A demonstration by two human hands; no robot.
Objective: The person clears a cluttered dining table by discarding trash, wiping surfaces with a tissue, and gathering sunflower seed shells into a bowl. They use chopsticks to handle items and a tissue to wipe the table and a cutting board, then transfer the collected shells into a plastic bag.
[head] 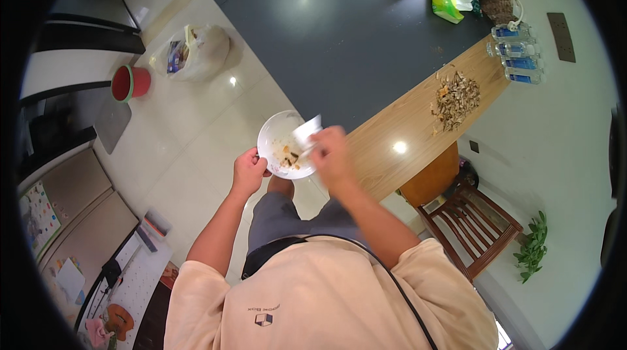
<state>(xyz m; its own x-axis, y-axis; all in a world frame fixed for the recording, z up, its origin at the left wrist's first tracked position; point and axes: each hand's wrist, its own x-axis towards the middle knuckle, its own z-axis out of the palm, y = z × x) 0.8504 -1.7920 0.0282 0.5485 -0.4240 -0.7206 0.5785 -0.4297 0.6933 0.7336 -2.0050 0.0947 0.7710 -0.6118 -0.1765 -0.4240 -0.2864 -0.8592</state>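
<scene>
My left hand (251, 170) grips the rim of a white plate (272, 129) at its lower left side. Brown and orange food scraps (290, 158) lie on the plate, with small crumbs and stains around them. In my right hand (333, 154), blurred by motion, is a folded white paper tissue (307, 130) over the plate's right side. Whether the tissue touches the plate I cannot tell. The plate is in the air beside the corner of the dark table top (343, 56).
On the wood-look strip (387, 154) lies a heap of shells or husks (458, 100). Water bottles (521, 62) and a green tissue pack (446, 2) stand at the far right. A plastic bag (205, 56) and a red bin (139, 82) are on the floor. A wooden chair (470, 227) stands at right.
</scene>
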